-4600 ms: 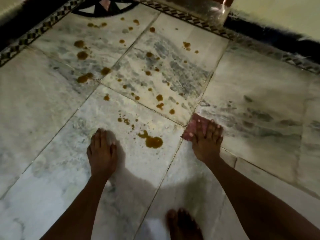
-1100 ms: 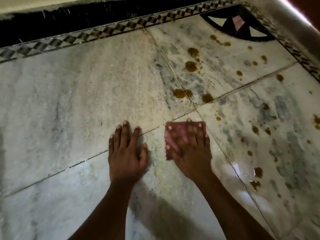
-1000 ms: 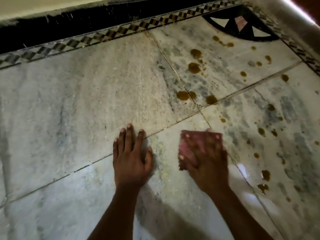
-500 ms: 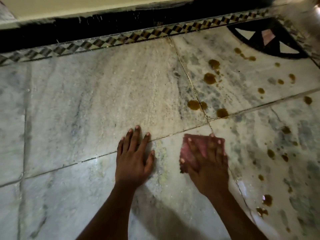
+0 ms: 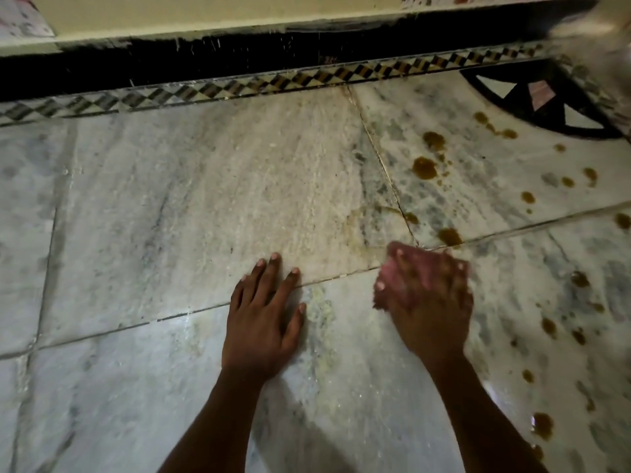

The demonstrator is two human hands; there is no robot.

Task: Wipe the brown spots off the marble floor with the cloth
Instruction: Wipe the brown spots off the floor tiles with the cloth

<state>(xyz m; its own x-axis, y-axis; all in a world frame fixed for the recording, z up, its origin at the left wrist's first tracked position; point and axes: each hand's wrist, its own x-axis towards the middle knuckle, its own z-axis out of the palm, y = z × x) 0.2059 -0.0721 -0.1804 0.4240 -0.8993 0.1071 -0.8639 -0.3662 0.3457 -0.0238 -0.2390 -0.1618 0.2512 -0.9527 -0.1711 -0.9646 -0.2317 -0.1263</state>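
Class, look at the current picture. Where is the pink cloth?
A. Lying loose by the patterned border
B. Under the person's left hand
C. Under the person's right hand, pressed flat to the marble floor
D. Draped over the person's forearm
C: the right hand lies spread on the pink cloth, pressing it to the marble floor, while the left hand rests bare on the stone.

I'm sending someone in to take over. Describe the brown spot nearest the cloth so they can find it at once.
Find the corner where four marble slabs meet, just beyond the right hand pressing the pink cloth. The spot sits right of that corner on the far slab, against the cross joint. Unlike the spots further off, it almost touches the cloth's far edge.
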